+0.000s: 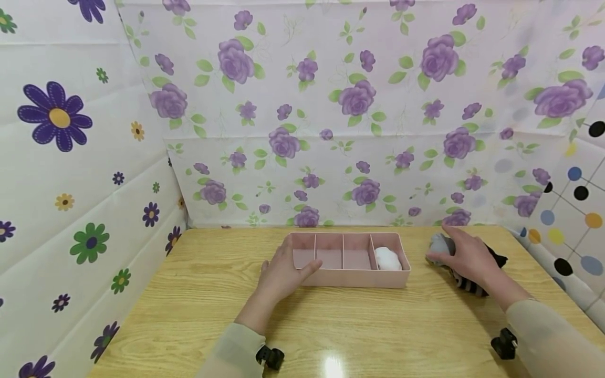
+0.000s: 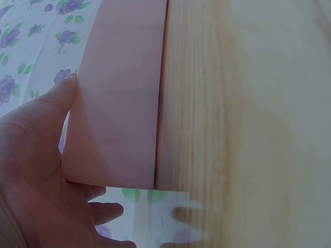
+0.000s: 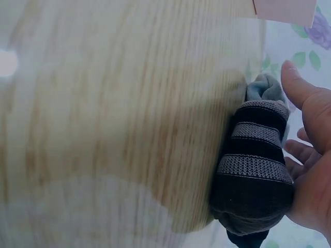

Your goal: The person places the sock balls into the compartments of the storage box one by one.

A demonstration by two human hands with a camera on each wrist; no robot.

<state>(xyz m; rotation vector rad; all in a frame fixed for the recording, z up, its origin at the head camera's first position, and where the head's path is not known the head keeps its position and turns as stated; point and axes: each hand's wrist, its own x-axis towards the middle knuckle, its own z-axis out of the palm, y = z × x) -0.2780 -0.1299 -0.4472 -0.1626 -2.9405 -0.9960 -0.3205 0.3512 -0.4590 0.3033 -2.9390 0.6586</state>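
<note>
A pink divided storage box [image 1: 354, 278] stands on the table, a white rolled bundle [image 1: 388, 259] in its rightmost compartment. My left hand [image 1: 282, 270] rests at its left end, the thumb along the front rim and the other fingers loosely extended around the corner. To the right of the box, my right hand [image 1: 470, 257] hovers over a small pile of socks, thumb and fingers spread either side of a grey sock [image 1: 440, 245]. Nearer the wrist lies a black-and-grey striped sock [image 3: 253, 170], rolled up, beside the palm in the right wrist view.
The wooden table [image 1: 212, 294] ends at a purple-rose cloth [image 1: 302, 105] hung behind it. Another flowered cloth [image 1: 71, 184] borders the left side, and a dotted one [image 1: 574, 210] the right. The box has thin upright dividers between its compartments.
</note>
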